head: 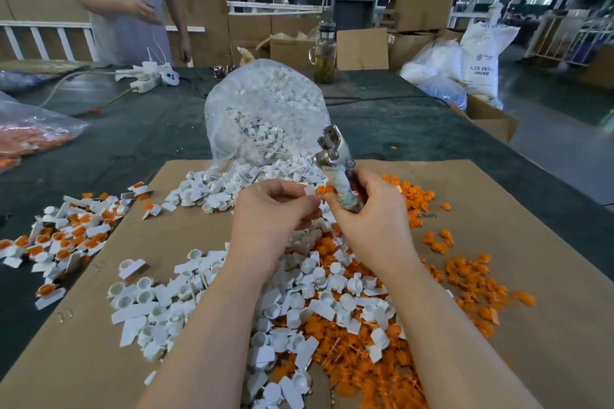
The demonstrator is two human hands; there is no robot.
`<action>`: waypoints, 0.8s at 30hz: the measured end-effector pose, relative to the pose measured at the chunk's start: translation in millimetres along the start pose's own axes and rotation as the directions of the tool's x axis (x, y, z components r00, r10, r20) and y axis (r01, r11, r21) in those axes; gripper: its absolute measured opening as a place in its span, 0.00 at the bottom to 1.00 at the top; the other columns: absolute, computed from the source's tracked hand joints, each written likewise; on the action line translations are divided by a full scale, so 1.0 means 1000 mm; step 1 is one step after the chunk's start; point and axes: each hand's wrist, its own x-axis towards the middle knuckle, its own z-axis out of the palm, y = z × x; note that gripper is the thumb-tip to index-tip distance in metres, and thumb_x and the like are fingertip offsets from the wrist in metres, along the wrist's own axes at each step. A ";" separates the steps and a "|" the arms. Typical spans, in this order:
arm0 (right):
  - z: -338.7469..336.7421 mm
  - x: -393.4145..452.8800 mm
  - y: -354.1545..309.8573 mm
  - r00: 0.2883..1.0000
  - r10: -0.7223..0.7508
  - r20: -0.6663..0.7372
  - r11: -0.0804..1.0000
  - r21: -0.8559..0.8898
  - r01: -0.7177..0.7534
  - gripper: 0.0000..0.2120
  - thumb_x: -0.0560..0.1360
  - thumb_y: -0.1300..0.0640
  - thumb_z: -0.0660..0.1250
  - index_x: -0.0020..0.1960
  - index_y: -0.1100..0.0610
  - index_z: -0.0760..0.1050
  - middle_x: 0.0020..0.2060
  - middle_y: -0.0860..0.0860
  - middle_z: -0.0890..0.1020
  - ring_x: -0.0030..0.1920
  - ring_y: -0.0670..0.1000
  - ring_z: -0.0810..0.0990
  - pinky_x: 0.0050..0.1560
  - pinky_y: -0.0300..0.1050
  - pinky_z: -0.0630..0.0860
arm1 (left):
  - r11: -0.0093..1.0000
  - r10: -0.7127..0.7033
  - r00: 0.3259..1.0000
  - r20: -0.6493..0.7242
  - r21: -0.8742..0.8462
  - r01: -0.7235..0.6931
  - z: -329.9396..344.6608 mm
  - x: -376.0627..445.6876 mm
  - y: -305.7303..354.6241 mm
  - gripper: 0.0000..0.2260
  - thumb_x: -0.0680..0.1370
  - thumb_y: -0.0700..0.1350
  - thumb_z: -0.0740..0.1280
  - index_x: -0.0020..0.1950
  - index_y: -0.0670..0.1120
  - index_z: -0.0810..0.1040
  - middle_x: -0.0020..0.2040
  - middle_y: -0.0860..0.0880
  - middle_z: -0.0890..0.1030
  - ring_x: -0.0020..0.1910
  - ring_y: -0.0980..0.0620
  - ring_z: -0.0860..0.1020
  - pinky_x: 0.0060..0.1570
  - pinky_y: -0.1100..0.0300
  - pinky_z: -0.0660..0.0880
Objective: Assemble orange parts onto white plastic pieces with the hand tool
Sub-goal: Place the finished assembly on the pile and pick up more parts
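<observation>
My left hand (272, 209) pinches a small white plastic piece (310, 190) with an orange part (324, 190) at its tip. My right hand (368, 212) grips the wrapped handle of a metal hand tool (335, 156), whose head points up and away. Its fingertips touch the orange part. Under my arms a cardboard sheet (498, 196) carries a heap of loose white pieces (159, 305) mixed with loose orange parts (471, 282). Finished white pieces with orange inserts (66, 236) lie in a pile at the left.
A clear bag of white pieces (265, 109) lies open behind the cardboard. A bag of orange parts (30, 136) sits far left. A power strip (146, 81), a glass bottle (324, 56) and cardboard boxes stand at the back. A person (126, 0) stands across the table.
</observation>
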 end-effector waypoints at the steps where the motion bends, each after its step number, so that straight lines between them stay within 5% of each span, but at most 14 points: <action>1: -0.001 0.000 0.001 1.000 0.006 -0.007 1.000 -0.002 -0.007 0.09 0.73 0.55 0.73 0.52 0.51 0.77 0.40 0.40 0.79 0.43 0.42 0.79 0.41 0.39 0.77 | 1.000 0.010 1.000 -0.005 0.020 -0.010 0.000 0.000 0.001 0.05 0.70 0.37 0.77 0.40 0.42 0.83 0.33 0.47 0.85 0.35 0.50 0.85 0.39 0.59 0.82; 8: -0.002 0.001 -0.001 1.000 0.003 -0.009 1.000 -0.019 -0.004 0.09 0.73 0.55 0.73 0.48 0.48 0.74 0.37 0.38 0.78 0.40 0.42 0.79 0.38 0.38 0.75 | 0.978 0.130 0.991 -0.036 0.167 -0.122 0.003 -0.004 0.003 0.06 0.71 0.42 0.78 0.36 0.52 0.84 0.32 0.54 0.85 0.35 0.54 0.85 0.42 0.56 0.83; 17: -0.001 0.000 -0.001 0.999 0.018 -0.026 1.000 0.003 -0.018 0.10 0.73 0.56 0.73 0.45 0.46 0.73 0.37 0.40 0.79 0.39 0.43 0.79 0.39 0.48 0.80 | 0.967 0.156 0.988 -0.002 0.204 -0.152 0.004 -0.006 0.004 0.05 0.71 0.43 0.78 0.36 0.51 0.85 0.32 0.54 0.84 0.32 0.57 0.83 0.35 0.66 0.79; 24: -0.002 0.000 -0.002 1.000 0.005 -0.027 1.000 -0.007 -0.005 0.10 0.72 0.56 0.74 0.45 0.46 0.74 0.37 0.41 0.79 0.39 0.43 0.79 0.39 0.47 0.80 | 0.948 0.199 0.980 0.011 0.250 -0.196 0.003 -0.006 0.004 0.07 0.71 0.43 0.78 0.36 0.53 0.84 0.32 0.56 0.84 0.34 0.56 0.83 0.36 0.63 0.81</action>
